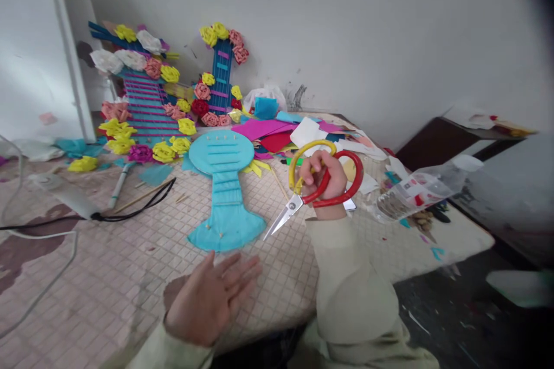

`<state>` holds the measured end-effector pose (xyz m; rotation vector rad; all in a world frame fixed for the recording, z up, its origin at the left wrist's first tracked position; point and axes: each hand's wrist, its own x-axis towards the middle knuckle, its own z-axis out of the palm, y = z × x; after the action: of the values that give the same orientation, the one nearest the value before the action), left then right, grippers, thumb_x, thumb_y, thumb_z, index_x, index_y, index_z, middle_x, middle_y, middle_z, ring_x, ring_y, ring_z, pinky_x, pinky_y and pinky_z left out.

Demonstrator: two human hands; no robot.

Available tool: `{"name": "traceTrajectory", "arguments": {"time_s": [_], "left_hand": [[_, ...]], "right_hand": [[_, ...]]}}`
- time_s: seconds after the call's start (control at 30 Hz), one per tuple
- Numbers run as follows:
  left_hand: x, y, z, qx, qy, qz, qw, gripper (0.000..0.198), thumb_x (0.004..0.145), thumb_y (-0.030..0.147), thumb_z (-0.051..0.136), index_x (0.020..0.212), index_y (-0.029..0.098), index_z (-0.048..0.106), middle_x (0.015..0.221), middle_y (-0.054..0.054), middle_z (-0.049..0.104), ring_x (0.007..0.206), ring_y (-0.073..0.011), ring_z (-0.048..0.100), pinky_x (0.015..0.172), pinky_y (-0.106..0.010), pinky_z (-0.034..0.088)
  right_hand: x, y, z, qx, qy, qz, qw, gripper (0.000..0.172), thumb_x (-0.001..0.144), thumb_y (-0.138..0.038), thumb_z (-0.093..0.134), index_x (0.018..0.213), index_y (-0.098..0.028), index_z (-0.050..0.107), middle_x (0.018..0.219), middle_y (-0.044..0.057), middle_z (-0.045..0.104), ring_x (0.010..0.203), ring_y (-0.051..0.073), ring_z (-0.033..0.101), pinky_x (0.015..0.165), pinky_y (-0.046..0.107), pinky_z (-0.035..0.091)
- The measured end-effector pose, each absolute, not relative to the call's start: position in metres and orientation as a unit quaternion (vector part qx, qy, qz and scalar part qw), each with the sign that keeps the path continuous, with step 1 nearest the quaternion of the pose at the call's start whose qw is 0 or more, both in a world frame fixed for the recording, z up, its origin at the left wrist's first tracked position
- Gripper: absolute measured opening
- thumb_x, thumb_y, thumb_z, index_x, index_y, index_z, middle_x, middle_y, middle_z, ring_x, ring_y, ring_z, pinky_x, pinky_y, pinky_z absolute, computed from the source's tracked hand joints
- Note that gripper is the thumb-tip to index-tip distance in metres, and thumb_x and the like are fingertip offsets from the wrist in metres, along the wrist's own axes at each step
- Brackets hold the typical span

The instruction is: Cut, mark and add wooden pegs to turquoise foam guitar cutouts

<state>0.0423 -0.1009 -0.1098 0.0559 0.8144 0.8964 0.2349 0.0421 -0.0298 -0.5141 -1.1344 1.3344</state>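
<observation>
My right hand (325, 176) is closed around a pair of scissors (294, 206) with one yellow and one red handle loop. Their blades point down and to the left, near the lower right edge of a turquoise paper-covered cutout (227, 187). This cutout lies on the table, with a round top, a narrow middle and a flared base. Ridges run across it, and small pegs stick up at the top and bottom. Below its base, my left hand (212, 297) is turned palm up, fingers spread, holding nothing.
Two decorated pieces with paper flowers (149, 104) (220, 78) lean at the back. Coloured paper sheets (277, 132) are heaped behind the scissors. A clear plastic bottle (415, 193) lies at the right. A white glue gun (64, 193) with a cable rests at the left.
</observation>
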Motion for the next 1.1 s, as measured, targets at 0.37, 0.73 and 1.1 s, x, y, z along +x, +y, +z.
{"name": "traceTrajectory", "arguments": {"time_s": [0.37, 0.73, 1.1], "left_hand": [[0.03, -0.097, -0.146, 0.794, 0.517, 0.308, -0.09, 0.035, 0.079, 0.023, 0.05, 0.113, 0.018, 0.055, 0.116, -0.005, 0.06, 0.105, -0.0226, 0.052, 0.087, -0.036, 0.035], [0.037, -0.095, -0.148, 0.794, 0.536, 0.277, -0.075, 0.036, 0.079, 0.023, 0.05, 0.114, 0.019, 0.054, 0.117, -0.004, 0.06, 0.098, -0.0247, 0.054, 0.078, -0.037, 0.029], [0.04, -0.096, -0.15, 0.796, 0.542, 0.264, -0.059, 0.034, 0.081, 0.025, 0.048, 0.113, 0.015, 0.054, 0.119, -0.004, 0.059, 0.101, -0.0242, 0.052, 0.078, -0.037, 0.031]], "right_hand": [[0.188, 0.031, -0.021, -0.212, -0.631, 0.498, 0.556, 0.034, 0.085, -0.037, 0.047, 0.057, -0.02, 0.04, 0.048, -0.004, 0.048, 0.045, 0.01, 0.046, 0.045, 0.022, 0.037], [0.166, 0.024, -0.042, -0.277, -0.705, 0.433, 0.489, 0.037, 0.088, -0.038, 0.04, 0.055, -0.021, 0.041, 0.052, -0.003, 0.046, 0.049, 0.01, 0.044, 0.051, 0.026, 0.038], [0.164, 0.021, -0.047, -0.289, -0.668, 0.467, 0.503, 0.033, 0.084, -0.04, 0.045, 0.058, -0.021, 0.044, 0.049, -0.004, 0.047, 0.046, 0.01, 0.044, 0.045, 0.024, 0.035]]}}
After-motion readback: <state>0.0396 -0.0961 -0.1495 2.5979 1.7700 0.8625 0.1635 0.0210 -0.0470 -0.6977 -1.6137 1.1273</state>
